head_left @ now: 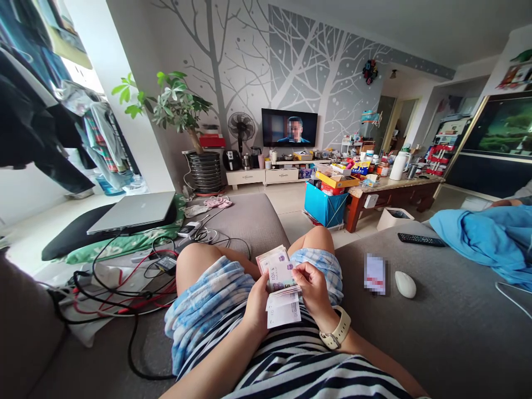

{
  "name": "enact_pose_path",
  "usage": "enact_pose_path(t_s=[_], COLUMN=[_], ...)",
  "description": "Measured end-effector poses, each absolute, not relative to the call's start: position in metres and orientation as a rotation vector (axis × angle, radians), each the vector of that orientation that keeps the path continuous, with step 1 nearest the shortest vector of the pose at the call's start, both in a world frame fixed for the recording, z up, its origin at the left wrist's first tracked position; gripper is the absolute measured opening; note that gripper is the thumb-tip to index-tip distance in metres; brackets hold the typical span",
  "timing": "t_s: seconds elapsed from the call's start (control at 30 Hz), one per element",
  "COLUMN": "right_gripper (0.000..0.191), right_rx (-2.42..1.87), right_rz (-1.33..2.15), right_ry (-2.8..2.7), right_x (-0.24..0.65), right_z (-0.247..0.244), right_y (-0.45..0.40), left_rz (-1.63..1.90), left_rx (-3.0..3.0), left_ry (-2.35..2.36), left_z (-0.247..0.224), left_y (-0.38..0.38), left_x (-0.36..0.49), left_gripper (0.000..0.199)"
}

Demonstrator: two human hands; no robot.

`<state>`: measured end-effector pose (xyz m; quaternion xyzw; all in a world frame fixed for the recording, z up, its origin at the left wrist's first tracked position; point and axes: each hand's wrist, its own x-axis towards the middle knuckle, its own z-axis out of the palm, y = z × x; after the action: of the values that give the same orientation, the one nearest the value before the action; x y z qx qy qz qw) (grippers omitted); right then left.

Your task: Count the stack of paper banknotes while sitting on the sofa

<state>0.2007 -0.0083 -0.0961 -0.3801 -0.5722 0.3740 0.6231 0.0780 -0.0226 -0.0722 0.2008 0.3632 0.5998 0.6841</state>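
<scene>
Above my lap, both hands hold a stack of paper banknotes with purple and pinkish print. My left hand grips the stack along its left edge, thumb on top. The right hand pinches the right side of the notes between thumb and fingers. Below them, pale, mostly white note ends with small dark print fold down toward my striped shirt. A cream watch is on my right wrist. The fingers under the stack are hidden.
On the sofa to my right are a white mouse, a blurred card, a remote and blue cloth. Tangled cables and a laptop lie at left. A cluttered table stands ahead.
</scene>
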Motion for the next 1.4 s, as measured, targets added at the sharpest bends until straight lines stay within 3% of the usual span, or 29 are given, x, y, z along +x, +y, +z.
enact_pose_path(t_s=[0.27,0.5,0.93,1.4], right_gripper=[0.020,0.030,0.032,0.032], right_rx=[-0.827,-0.788,-0.905,-0.907], right_rz=[0.903,0.900,0.890,0.816], right_ry=[-1.336,-1.340,-1.243,-1.360], right_x=[0.201,0.202,0.202,0.204], right_z=[-0.089,-0.085,-0.097,-0.088], right_y=[-0.013,-0.016,-0.002,-0.013], left_rz=[1.353,1.225,1.340,1.349], left_rx=[0.521,0.452,0.538,0.571], left_ry=[0.804,0.708,0.844,0.804], left_z=[-0.074,-0.071,-0.070,-0.076], left_y=[-0.021,-0.021,-0.028,-0.023], left_x=[0.077,0.078,0.079,0.078], left_gripper=[0.026,0.031,0.026,0.036])
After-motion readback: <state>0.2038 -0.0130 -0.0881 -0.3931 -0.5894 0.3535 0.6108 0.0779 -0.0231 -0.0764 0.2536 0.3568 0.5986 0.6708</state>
